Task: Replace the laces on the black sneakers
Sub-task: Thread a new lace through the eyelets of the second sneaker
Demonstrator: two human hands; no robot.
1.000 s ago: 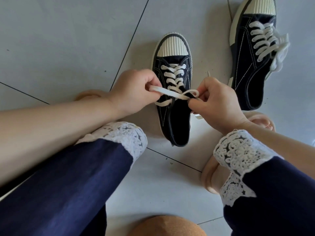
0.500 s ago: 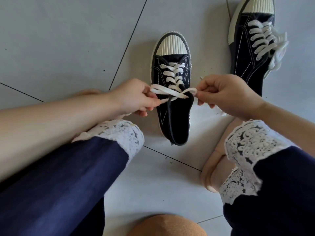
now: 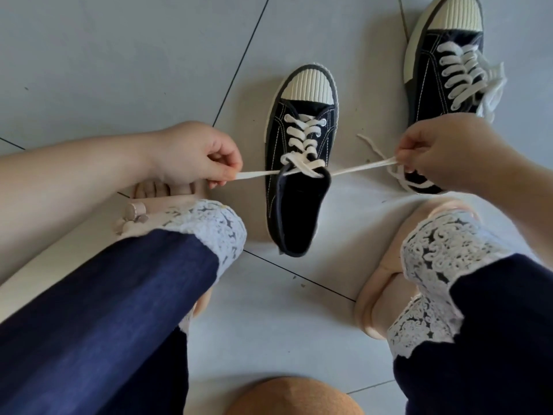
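Observation:
A black sneaker (image 3: 299, 205) with a ribbed cream toe cap stands on the floor between my feet. Its white lace (image 3: 302, 167) is crossed in a knot at the top eyelets. My left hand (image 3: 197, 157) pinches the lace's left end, pulled out straight. My right hand (image 3: 443, 151) pinches the right end, also taut. The second black sneaker (image 3: 431, 64) lies at the upper right, laced in white, its heel hidden behind my right hand.
Grey floor tiles (image 3: 119, 55) with dark joints spread to the left and back. My legs in navy trousers with white lace cuffs and pale slippers (image 3: 374, 301) flank the sneaker. A round brown object (image 3: 293, 396) sits at the bottom edge.
Both hands have moved apart, left hand leftward and right hand rightward, drawing the lace ends out taut and tightening the crossing over the sneaker's opening.

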